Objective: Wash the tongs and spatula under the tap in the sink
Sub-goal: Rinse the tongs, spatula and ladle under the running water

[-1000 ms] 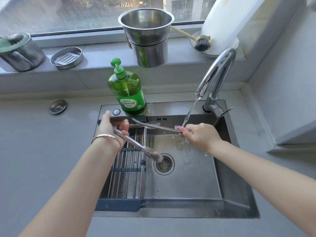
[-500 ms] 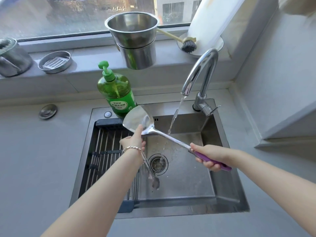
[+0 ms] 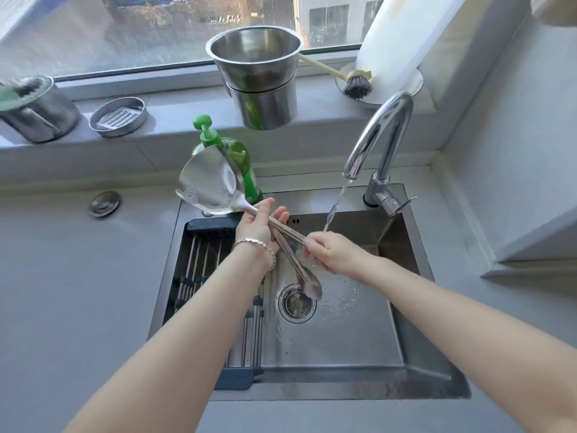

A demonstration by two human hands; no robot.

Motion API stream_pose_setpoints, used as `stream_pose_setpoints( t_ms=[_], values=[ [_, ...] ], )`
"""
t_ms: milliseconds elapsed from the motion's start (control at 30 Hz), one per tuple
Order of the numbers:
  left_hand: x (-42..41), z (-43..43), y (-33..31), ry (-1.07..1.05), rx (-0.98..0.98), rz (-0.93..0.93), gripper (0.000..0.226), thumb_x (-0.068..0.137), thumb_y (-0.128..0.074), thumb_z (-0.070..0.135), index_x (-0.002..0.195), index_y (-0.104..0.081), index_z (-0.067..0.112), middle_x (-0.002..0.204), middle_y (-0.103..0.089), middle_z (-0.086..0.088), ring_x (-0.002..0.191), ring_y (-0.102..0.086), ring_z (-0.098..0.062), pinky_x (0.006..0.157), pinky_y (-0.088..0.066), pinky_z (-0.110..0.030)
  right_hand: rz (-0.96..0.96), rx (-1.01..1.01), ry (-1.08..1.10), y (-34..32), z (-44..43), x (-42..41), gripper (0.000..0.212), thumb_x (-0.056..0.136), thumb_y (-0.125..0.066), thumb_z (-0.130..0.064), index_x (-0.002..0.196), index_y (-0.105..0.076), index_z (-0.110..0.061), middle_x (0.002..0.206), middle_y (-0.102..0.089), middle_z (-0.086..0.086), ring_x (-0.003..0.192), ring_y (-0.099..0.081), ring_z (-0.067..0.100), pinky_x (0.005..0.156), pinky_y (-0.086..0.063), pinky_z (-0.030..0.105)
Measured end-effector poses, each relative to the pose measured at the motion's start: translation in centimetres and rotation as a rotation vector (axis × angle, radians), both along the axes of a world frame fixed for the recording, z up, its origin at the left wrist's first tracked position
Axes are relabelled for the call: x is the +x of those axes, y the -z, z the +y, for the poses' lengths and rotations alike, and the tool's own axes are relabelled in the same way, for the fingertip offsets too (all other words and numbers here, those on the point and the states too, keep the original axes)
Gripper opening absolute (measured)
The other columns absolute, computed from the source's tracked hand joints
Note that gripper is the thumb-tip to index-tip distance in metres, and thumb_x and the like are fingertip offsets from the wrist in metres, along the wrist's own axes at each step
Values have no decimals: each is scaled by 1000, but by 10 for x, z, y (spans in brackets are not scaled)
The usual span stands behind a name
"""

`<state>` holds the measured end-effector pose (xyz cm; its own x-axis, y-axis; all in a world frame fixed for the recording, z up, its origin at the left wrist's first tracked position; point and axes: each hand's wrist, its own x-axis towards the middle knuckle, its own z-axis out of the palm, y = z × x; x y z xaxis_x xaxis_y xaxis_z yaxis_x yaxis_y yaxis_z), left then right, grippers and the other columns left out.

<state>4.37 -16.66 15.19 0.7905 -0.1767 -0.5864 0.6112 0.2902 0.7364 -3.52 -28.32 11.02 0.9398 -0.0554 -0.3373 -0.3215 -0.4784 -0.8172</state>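
The steel spatula (image 3: pixel 207 185) points up and left, its blade raised in front of the soap bottle. Its shaft slants down to my right hand (image 3: pixel 327 251), which grips the handle and hides it. My left hand (image 3: pixel 260 228) is closed on the steel tongs (image 3: pixel 299 270), and its fingers also touch the spatula's shaft. The tongs hang shut, tips just above the drain (image 3: pixel 296 303). Water runs from the chrome tap (image 3: pixel 381 132) and lands on my right hand, over the steel sink (image 3: pixel 343 392).
A slatted drying rack (image 3: pixel 203 264) fills the sink's left part. The green soap bottle (image 3: pixel 242 160) stands behind the sink. On the sill are stacked steel pots (image 3: pixel 259 79), a dish brush (image 3: pixel 356 85), a paper roll (image 3: pixel 396 35), a soap dish (image 3: pixel 118 117) and a steel container (image 3: pixel 34 110). A round plug (image 3: pixel 104 204) lies on the counter.
The spatula blade has risen higher and to the left. My right hand has slid up the handle, closer to my left hand and under the water. The tongs still hang from my left hand.
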Motion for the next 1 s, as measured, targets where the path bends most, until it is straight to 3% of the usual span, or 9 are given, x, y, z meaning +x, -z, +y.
stream_pose_setpoints(
  t_ms=[100, 200, 300, 433, 633, 733, 833, 900, 1000],
  values=[
    [6, 6, -3, -25, -44, 56, 12, 94, -50, 14, 83, -53, 14, 83, -58, -9, 71, -60, -15, 71, -53, -29, 4, -241, -16, -8, -2, 18, 53, 95, -28, -56, 59, -54, -26, 59, -55, -7, 59, -55, 14, 67, -45, 31],
    [6, 10, -1, -64, -75, 115, 11, 95, -49, 11, 85, -53, 12, 85, -56, -11, 73, -60, -17, 71, -51, -30, 193, -324, -4, -15, -5, 36, 67, 90, -21, -66, 59, -60, -22, 56, -60, -4, 59, -59, 18, 68, -49, 30],
    [4, 14, 3, -85, -82, 163, 9, 95, -49, 9, 87, -53, 10, 88, -57, -13, 74, -61, -19, 73, -54, -33, 311, -207, 13, -21, -6, 42, 65, 95, -25, -55, 66, -64, -12, 40, -59, -5, 41, -53, 12, 53, -46, 22],
    [-10, 8, 5, -10, -72, 183, 9, 95, -48, 7, 87, -52, 8, 86, -56, -16, 75, -60, -20, 89, -49, -39, 279, -49, -46, -22, -10, 31, 50, 99, -29, -40, 85, -64, -8, 65, -63, 5, 47, -52, 16, 52, -47, 24],
    [-47, -6, 27, 203, -73, 403, 11, 92, -55, 16, 84, -54, 9, 66, -66, -9, 64, -64, -18, 63, -57, -32, 276, -124, -44, -23, -18, -18, 34, 98, -34, -40, 85, -57, -19, 61, -47, 3, 47, -43, 16, 42, -36, 22],
    [-61, -5, 42, 281, 11, 499, 17, 88, -61, 23, 76, -55, 12, 73, -62, -1, 72, -60, -14, 70, -46, -27, 289, -384, -75, -26, -32, -43, 40, 95, -38, -44, 82, -63, -16, 63, -53, 0, 53, -48, 17, 48, -35, 25],
    [-68, 3, 59, 275, 64, 513, 11, 89, -58, 10, 79, -52, 9, 68, -65, -2, 69, -60, -12, 64, -46, -24, 322, -600, -101, -36, -50, -62, 45, 92, -43, -51, 88, -68, -14, 65, -58, 0, 64, -54, 19, 55, -38, 27],
    [-70, 5, 65, 282, 99, 499, 11, 89, -54, 0, 81, -52, 7, 58, -63, -5, 58, -59, -13, 50, -51, -22, 367, -659, -105, -44, -59, -71, 45, 91, -45, -51, 86, -69, -13, 65, -58, 0, 66, -55, 20, 57, -39, 26],
    [-73, -2, 68, 273, 75, 475, 20, 87, -48, -15, 82, -52, 4, 73, -56, -9, 56, -53, -15, 39, -49, -15, 402, -734, -113, -55, -62, -78, 42, 92, -44, -51, 77, -65, -17, 67, -59, 1, 71, -59, 23, 52, -34, 23]
  ],
)
